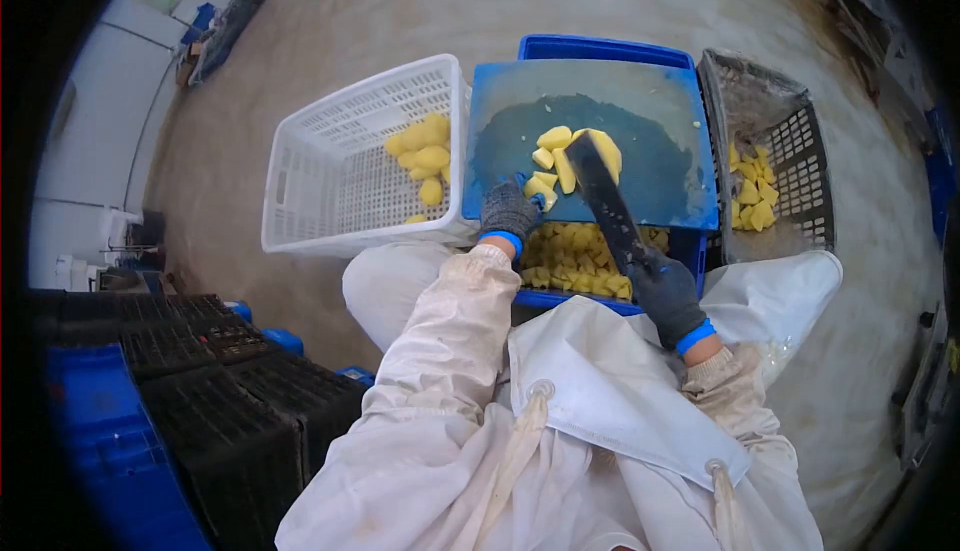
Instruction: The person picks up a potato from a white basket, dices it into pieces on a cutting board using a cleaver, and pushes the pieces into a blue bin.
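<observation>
A person in a pale work suit and apron cuts peeled potatoes on a blue cutting board (650,101) laid across a blue crate (600,49). The right hand (667,298), in a dark glove with a blue cuff, is closed tight around the handle of a broad dark knife (603,196), whose blade runs up over the near half of the board and lies against a large potato piece (605,148) at its centre. The left hand (508,211), gloved alike, rests at the board's near left edge with its fingers curled onto small potato chunks (542,188); more cut pieces (553,138) lie just beyond it on the board. Below the board's near edge, the open part of the crate holds a heap of diced potato (580,261). Left of the board stands a white basket (330,166) with whole peeled potatoes (423,156) piled against its board-side wall. Right of the board, a dark basket (800,141) holds a few potato pieces (752,196). Stacked black crates (220,391) sit well to the left of the board, by the person's side
</observation>
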